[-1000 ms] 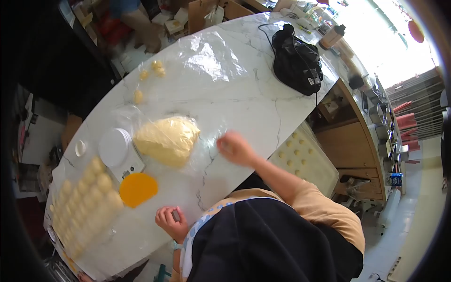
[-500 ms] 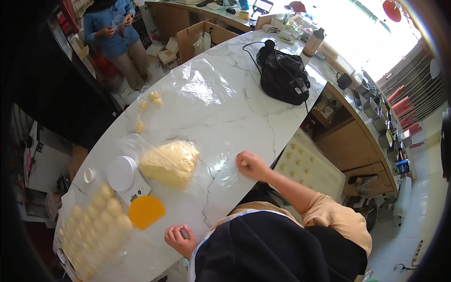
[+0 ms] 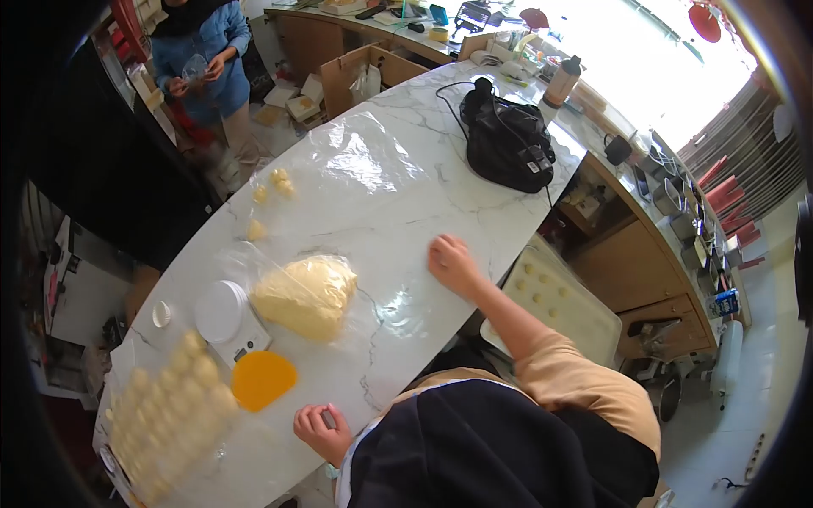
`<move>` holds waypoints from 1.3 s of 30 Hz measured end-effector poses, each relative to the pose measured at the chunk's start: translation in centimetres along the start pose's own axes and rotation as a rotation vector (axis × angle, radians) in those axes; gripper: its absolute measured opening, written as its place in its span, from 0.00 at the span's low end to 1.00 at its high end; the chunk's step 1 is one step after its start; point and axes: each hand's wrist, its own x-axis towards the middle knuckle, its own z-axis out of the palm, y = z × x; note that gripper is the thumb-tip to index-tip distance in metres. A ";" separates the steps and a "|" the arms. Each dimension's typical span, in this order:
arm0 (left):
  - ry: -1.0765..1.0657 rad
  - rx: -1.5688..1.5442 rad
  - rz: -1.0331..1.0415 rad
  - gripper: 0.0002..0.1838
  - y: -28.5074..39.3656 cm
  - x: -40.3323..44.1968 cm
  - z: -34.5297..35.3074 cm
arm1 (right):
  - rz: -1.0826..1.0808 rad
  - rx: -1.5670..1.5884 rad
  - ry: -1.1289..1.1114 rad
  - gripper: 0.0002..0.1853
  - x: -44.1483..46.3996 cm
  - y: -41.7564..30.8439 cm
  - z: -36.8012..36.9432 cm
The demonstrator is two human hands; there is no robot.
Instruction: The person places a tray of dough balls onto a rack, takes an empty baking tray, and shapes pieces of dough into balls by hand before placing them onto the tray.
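Observation:
My right hand (image 3: 455, 266) is cupped with curled fingers on the marble tabletop (image 3: 406, 326). A small pale dough ball showed in it a moment ago; now the fingers hide it. My left hand (image 3: 323, 433) rests at the near table edge, its fingers loosely curled, with nothing visible in them. Left of my right hand lies a big lump of yellow dough (image 3: 306, 296), partly under clear plastic. Beside it are a kitchen scale (image 3: 250, 345) with a white round lid or dish (image 3: 222, 311) on top and an orange dough scraper (image 3: 265, 381).
Many dough balls (image 3: 174, 415) lie under plastic at the left. A few small yellow pieces (image 3: 257, 229) sit farther back. Right of the table is a tray (image 3: 584, 317) with small dough rounds. A black bag (image 3: 506, 140) stands at the far end. Another person (image 3: 203, 63) holds clear plastic.
My right hand has moved slightly away from me across the tabletop and turned knuckles-up. My left hand has stayed almost still. The other person has shifted a little.

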 end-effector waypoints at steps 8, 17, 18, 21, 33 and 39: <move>-0.006 0.009 0.018 0.06 -0.2 0.2 0.3 | 0.021 0.339 -0.226 0.08 -4.4 -0.2 -1.3; -0.013 -0.019 0.022 0.06 -0.3 0.5 0.1 | 0.040 0.359 -0.229 0.04 -4.2 -2.0 0.8; -0.014 -0.012 0.020 0.06 -0.1 0.5 0.1 | 0.001 0.406 -0.200 0.04 -5.3 -1.1 -0.3; -0.014 0.003 0.024 0.06 0.1 0.5 0.1 | 0.072 0.115 -0.112 0.05 -2.2 1.5 -1.2; -0.050 -0.015 -0.034 0.06 -0.4 0.1 0.3 | 0.431 0.260 -0.186 0.40 -5.1 -2.4 -4.1; -0.055 -0.013 -0.034 0.07 -2.3 -0.9 0.9 | 0.539 0.617 -0.140 0.24 -8.5 0.6 -9.0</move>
